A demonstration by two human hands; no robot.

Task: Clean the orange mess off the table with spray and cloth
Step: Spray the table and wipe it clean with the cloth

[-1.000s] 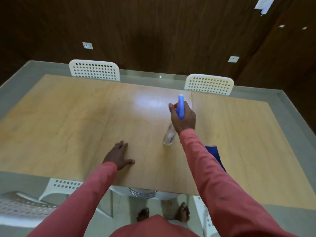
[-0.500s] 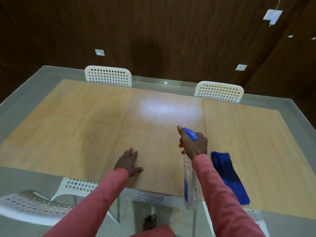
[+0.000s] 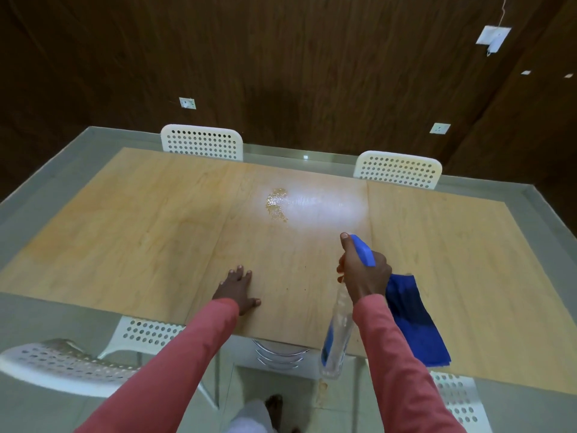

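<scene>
An orange, wet-looking patch of mess (image 3: 276, 204) lies near the middle of the wooden table (image 3: 131, 232), beside a bright light glare. My right hand (image 3: 363, 273) grips a clear spray bottle (image 3: 337, 335) by its blue head, nozzle pointing toward the mess, bottle body hanging down over the table's near edge. My left hand (image 3: 239, 287) rests flat on the table, fingers spread. A folded blue cloth (image 3: 416, 323) lies on the table just right of my right wrist, partly hidden by it.
Two white perforated chairs (image 3: 203, 142) (image 3: 398, 168) stand at the far side of the table. More white chairs (image 3: 53, 364) (image 3: 459, 398) sit at the near side, left and right of me. A dark wooden wall rises behind.
My right hand pulled the spray bottle back toward me and lowered it. The orange mess shows wet on the table now. My left hand stayed flat in place.
</scene>
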